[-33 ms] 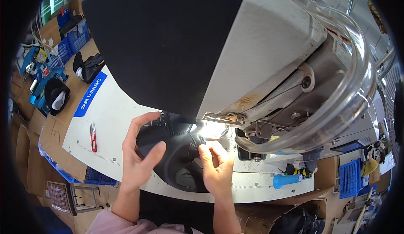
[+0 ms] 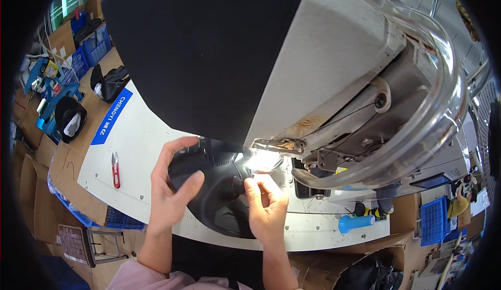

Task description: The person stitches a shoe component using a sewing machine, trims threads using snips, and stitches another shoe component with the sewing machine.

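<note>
A black, partly glossy sewn piece (image 2: 216,198) with visible stitching lies on the white table under the head of a sewing machine (image 2: 318,76). My left hand (image 2: 175,191) is on the left side of this piece. Its forefinger reaches to the far edge, and the thumb stands well apart from it, over the surface. My right hand (image 2: 267,206) is closed in a pinch at the right edge of the piece, by a small raised black tab (image 2: 238,185). A bright lamp glare hides the needle area just beyond the right fingertips.
Red-handled thread snips (image 2: 116,171) lie on the table at the left. A blue cylinder (image 2: 356,223) is at the right. Black pieces (image 2: 70,120) sit on brown cardboard at the left. A clear curved guard (image 2: 443,128) juts out from the machine.
Both hands have shifted very slightly to the left, the right one more clearly. The black piece has turned a little under them.
</note>
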Tool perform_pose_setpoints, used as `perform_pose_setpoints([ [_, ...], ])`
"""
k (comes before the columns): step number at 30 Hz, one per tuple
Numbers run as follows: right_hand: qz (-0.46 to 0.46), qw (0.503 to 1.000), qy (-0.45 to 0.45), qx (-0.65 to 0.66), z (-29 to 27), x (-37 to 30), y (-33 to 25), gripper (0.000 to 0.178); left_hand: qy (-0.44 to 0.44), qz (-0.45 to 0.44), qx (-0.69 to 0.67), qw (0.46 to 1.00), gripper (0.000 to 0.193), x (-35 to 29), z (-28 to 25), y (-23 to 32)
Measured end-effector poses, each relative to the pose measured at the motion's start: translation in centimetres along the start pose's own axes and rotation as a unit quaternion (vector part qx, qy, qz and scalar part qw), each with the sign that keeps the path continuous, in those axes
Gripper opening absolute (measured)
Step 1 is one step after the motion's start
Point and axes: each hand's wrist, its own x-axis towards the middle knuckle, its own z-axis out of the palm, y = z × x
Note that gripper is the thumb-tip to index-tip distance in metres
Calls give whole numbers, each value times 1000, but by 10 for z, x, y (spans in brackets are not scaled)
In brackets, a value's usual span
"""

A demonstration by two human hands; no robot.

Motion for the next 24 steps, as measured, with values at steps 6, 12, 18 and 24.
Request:
perform_pose_setpoints([
  [6, -13, 998, 38, -41, 10, 1, 3, 11, -18, -21, -23, 999, 41, 12, 0, 0],
  [12, -54, 995, 67, -53, 9, 2, 15, 13, -38, -17, -27, 999, 36, 18, -1, 1],
  [18, -28, 991, 77, -103, 11, 0, 14, 13, -38, -15, -9, 999, 31, 22, -6, -3],
  [24, -50, 987, 95, -116, 19, 0, 13, 13, -52, -27, 2, 998, 31, 26, -16, 0],
])
